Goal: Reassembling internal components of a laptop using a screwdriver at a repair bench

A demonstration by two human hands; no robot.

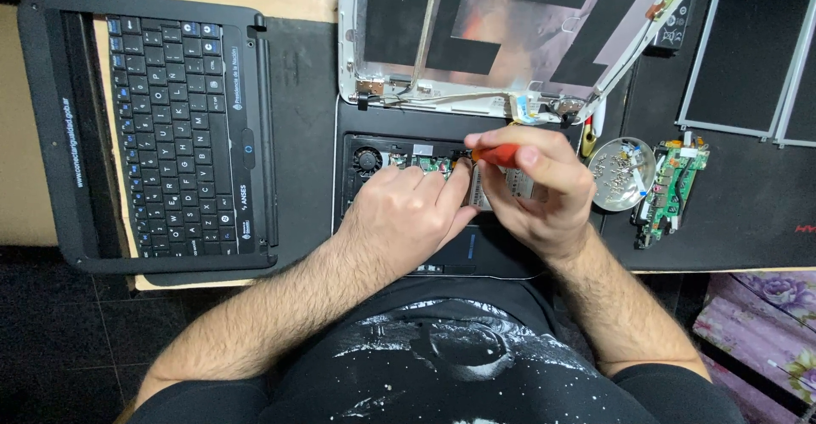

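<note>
The right hand (544, 190) is closed around an orange-handled screwdriver (497, 155), its tip down in the opened black laptop base (399, 156). The left hand (404, 212) rests flat on that base, fingers bent, holding nothing. Much looks already stripped: the black keyboard in its frame (183, 127) lies well apart at the left, the bare silver lid shell (476, 33) above, a small green circuit board (671, 190) beside a round metal dish of screws (622, 173) (several already collected). The green board inside the base remains.

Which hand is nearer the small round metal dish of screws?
Right. The right hand, gripping an orange-handled screwdriver, sits just left of the round metal dish; the left hand rests farther left on the opened laptop base.
</note>
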